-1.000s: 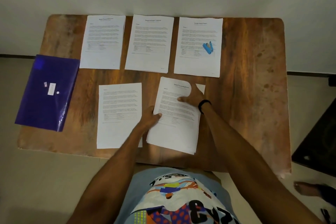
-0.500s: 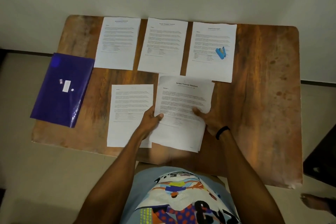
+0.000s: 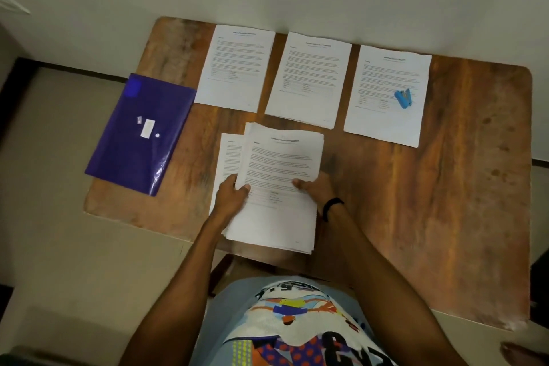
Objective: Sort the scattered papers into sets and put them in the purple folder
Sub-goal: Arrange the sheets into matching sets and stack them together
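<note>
Both hands hold a stack of printed papers [image 3: 282, 166] over the near middle of the wooden table [image 3: 445, 202]. My left hand [image 3: 231, 193] grips its left edge, thumb on top. My right hand [image 3: 315, 187] grips its right edge. The stack partly covers another paper set [image 3: 227, 157] lying just to its left. Three more paper sets lie in a row along the far edge: left [image 3: 234, 68], middle [image 3: 309, 77], right [image 3: 386, 92]. The purple folder [image 3: 142, 134] lies shut at the table's left end, overhanging the edge.
A small blue stapler [image 3: 403, 98] sits on the far right paper set. The right half of the table shows bare wood. A wall runs behind the far edge. A bare foot [image 3: 525, 353] shows at the lower right on the floor.
The stack has been gathered up from the table and shifted left, now overlapping the near-left set. My right hand moved from the stack's top to its right edge. The camera view also shifted.
</note>
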Demonstrator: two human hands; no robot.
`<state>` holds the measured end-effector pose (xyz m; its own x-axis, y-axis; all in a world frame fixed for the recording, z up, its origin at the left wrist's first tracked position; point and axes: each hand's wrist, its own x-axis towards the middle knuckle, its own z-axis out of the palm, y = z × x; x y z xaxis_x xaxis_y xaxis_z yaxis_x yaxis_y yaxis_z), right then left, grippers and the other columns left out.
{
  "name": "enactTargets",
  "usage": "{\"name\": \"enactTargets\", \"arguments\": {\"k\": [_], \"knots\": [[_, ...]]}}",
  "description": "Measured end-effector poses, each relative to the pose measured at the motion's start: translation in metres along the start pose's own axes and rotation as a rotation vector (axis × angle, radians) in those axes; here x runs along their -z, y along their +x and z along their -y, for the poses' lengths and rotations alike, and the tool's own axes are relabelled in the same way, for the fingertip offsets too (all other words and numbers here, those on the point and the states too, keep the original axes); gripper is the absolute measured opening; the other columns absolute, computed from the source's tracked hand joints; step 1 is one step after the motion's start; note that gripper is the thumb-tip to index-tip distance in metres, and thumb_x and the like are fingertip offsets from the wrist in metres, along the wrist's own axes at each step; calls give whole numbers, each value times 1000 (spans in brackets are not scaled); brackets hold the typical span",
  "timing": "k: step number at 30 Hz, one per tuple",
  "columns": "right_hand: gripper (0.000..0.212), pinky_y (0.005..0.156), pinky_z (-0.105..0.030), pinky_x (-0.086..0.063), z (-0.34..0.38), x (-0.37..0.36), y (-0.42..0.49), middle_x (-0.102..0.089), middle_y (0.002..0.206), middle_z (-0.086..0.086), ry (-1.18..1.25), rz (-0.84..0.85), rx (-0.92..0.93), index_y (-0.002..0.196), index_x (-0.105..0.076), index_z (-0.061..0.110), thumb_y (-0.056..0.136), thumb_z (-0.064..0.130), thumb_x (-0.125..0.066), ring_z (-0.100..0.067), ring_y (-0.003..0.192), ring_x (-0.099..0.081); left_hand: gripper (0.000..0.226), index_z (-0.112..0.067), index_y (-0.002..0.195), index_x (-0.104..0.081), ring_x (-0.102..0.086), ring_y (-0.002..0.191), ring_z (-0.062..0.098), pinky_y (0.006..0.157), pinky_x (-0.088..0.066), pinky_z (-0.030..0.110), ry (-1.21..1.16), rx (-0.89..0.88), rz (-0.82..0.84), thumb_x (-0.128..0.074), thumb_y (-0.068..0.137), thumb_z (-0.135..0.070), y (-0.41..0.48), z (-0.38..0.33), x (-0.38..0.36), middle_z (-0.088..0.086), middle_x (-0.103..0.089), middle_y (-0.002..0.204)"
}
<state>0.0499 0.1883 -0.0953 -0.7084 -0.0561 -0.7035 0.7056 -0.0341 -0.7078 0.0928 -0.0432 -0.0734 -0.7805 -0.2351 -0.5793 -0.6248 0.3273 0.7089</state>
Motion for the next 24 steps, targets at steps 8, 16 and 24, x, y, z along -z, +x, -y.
{"name": "enactTargets", "arguments": {"k": [8, 16, 24], "knots": [[61, 103, -43, -45, -36, -99, 15, -54, 132, -17, -739, -433, -6, 133, -41, 6, 85, 25, -72, -33, 119, -55, 76, -4, 148, -26, -31, 138, 41, 111, -33, 46, 442, 215, -102, -68, 90, -32, 19, 31, 22, 21, -29, 152], [76, 103, -43, -45, -38, -128, 4, -44, 139, -20, -591, -483, -143, 144, -31, 10, 85, 28, -74, -36, 125, -47, 71, -9, 149, -26, -40, 138, 36, 114, -35, 44, 354, 242, -131, -64, 94, -32, 22, 37, 26, 15, -39, 152], [29, 82, -44, -62, -28, -99, 1, -77, 98, -9, -82, -216, -264, 104, -72, 8, 81, 23, -80, -27, 85, -75, 39, -16, 132, -57, -63, 114, 26, 102, -51, 44, -47, 256, 174, -61, 97, -33, 20, 55, 70, 6, -64, 129]]}}
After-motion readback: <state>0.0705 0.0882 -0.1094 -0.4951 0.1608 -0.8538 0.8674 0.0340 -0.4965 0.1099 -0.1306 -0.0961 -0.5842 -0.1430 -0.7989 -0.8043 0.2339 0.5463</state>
